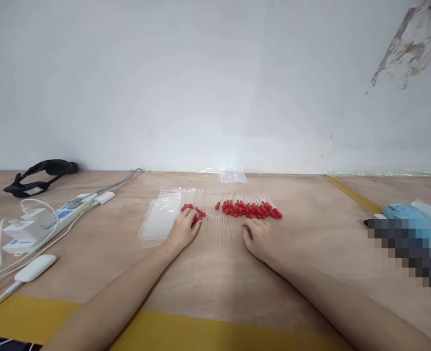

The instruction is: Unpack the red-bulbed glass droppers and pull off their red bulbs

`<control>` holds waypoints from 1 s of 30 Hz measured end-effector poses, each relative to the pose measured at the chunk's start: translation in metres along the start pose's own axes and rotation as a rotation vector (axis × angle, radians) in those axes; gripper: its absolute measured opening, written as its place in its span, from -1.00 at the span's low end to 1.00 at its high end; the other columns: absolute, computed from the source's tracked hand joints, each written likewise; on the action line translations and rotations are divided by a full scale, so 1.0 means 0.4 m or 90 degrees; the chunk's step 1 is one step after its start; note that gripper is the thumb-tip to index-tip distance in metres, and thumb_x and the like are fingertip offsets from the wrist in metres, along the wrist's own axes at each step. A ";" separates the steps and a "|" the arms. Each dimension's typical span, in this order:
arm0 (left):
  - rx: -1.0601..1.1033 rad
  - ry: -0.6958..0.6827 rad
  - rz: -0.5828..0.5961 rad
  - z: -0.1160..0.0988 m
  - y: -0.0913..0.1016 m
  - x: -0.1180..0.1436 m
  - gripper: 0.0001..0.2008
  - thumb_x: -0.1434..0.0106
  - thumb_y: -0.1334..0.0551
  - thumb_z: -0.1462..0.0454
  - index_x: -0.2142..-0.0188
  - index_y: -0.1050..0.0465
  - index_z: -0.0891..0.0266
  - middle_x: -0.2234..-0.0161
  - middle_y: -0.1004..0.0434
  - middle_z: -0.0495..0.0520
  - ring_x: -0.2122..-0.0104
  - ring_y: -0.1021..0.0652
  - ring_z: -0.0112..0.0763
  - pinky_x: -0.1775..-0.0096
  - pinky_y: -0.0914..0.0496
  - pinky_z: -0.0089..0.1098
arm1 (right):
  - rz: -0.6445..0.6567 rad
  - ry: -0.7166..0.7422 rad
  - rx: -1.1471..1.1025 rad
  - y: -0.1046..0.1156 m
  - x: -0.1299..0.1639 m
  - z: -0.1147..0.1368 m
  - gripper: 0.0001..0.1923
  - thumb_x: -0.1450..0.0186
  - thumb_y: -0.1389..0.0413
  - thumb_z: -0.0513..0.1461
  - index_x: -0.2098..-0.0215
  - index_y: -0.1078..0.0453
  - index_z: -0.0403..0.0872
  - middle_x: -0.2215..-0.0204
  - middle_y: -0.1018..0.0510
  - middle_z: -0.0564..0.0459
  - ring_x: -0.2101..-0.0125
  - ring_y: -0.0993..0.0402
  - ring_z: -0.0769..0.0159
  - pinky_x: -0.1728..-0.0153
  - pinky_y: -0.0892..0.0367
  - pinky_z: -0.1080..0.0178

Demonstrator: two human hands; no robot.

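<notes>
My left hand (184,228) rests at a small heap of red rubber bulbs (186,206), with curled fingers and a bit of red between fingertips and thumb. Beside it lies a row of thin clear dropper tubes (218,230), side by side and pointing toward me. My right hand (258,235) is closed just right of that row; the end of a thin clear tube (238,221) sticks out at its fingertips. Behind the hands lies a dense row of droppers with red bulbs (250,208), bulbs toward me and pale stems toward the wall.
Clear zip bags (160,217) overlap left of my left hand, and another small bag (232,178) lies by the wall. A power strip (60,219) with chargers and cables, a white device (36,268) and a black headset strap (42,178) are left. A blue item (407,213) lies right, partly pixelated.
</notes>
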State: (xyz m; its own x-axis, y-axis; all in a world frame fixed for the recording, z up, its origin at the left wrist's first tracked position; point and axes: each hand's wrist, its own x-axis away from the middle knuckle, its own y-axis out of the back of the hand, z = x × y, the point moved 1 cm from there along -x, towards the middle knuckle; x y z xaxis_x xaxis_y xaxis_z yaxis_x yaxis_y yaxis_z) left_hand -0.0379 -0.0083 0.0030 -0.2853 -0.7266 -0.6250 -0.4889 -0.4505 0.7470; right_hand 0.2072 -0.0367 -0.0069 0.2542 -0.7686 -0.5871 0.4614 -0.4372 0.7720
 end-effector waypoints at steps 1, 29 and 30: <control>0.000 -0.001 0.000 0.002 0.000 0.002 -0.95 -0.15 -0.10 0.33 0.44 -0.23 0.22 0.45 -0.26 -0.03 0.49 -0.35 -0.48 0.43 -0.30 -0.43 | -0.005 0.007 -0.004 -0.006 0.000 0.004 -0.84 -0.17 0.08 -0.34 0.40 -0.33 -0.08 0.45 -0.47 0.07 0.42 -0.33 0.37 0.37 -0.07 0.30; -0.188 0.297 0.253 -0.063 -0.085 -0.254 -0.77 0.02 -0.20 0.13 0.52 -0.48 0.26 0.39 -0.48 0.22 0.20 -0.42 -0.05 0.21 -0.25 -0.20 | 0.000 0.040 -0.064 0.010 0.018 -0.001 -0.74 -0.30 0.14 -0.14 0.29 -0.37 -0.02 0.37 -0.48 0.05 0.33 -0.35 0.33 0.29 -0.10 0.23; -0.192 0.300 0.235 -0.063 -0.074 -0.247 -0.74 -0.02 -0.17 0.12 0.49 -0.48 0.27 0.34 -0.47 0.23 0.17 -0.40 -0.04 0.19 -0.23 -0.18 | -0.005 0.043 -0.064 0.010 0.018 -0.004 -0.74 -0.30 0.13 -0.14 0.29 -0.37 -0.02 0.38 -0.48 0.05 0.32 -0.36 0.33 0.28 -0.11 0.23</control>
State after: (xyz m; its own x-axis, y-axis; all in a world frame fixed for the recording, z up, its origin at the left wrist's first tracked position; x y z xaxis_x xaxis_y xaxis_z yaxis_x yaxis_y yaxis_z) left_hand 0.0254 0.0637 0.0485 0.0350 -0.9787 -0.2021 -0.1568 -0.2051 0.9661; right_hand 0.2122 -0.0434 -0.0085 0.3052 -0.7311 -0.6102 0.5452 -0.3912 0.7414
